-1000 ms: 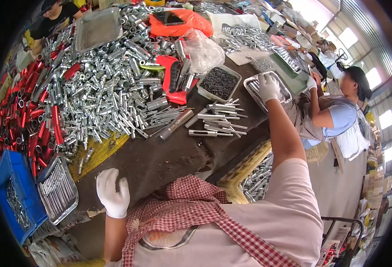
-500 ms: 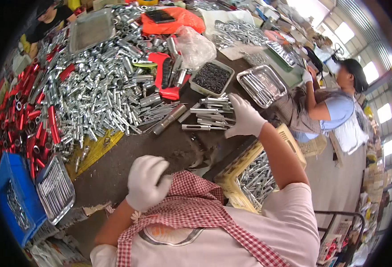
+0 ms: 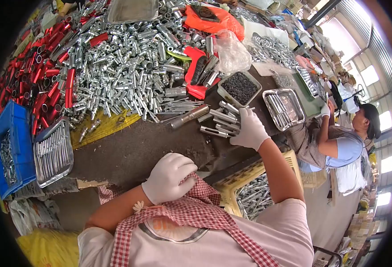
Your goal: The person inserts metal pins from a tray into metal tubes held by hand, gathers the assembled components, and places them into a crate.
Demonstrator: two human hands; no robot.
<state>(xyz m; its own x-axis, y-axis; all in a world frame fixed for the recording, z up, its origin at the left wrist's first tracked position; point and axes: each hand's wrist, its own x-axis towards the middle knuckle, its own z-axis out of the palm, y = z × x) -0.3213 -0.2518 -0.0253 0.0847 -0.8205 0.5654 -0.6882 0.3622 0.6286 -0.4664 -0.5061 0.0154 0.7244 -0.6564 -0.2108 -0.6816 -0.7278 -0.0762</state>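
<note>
My right hand (image 3: 252, 131), in a white glove, is at the right end of a small stack of slotted metal tubes (image 3: 222, 120) on the dark bench. Its fingers and thumb close round the tube ends. My left hand (image 3: 171, 177), also gloved, is curled in front of my chest, against the red checked apron (image 3: 202, 191). Whatever its fingers hold, if anything, is hidden. Left of the stack lies a thicker metal tube (image 3: 189, 117). Just behind the stack sits a plastic tub of small dark screw-like pieces (image 3: 239, 88).
A big heap of silver metal sleeves (image 3: 129, 71) covers the back left, beside red tubes (image 3: 40, 84). A red-and-black tool (image 3: 196, 71) lies there. Metal trays stand right (image 3: 284, 109) and left (image 3: 53, 153), near a blue bin (image 3: 13, 147). A yellow crate (image 3: 231, 196) is below; a co-worker (image 3: 338, 138) sits right.
My right hand has gone from spread to closed round the tube ends, and the tubes now sit angled. My left hand has curled tighter by the apron. The view has shifted.
</note>
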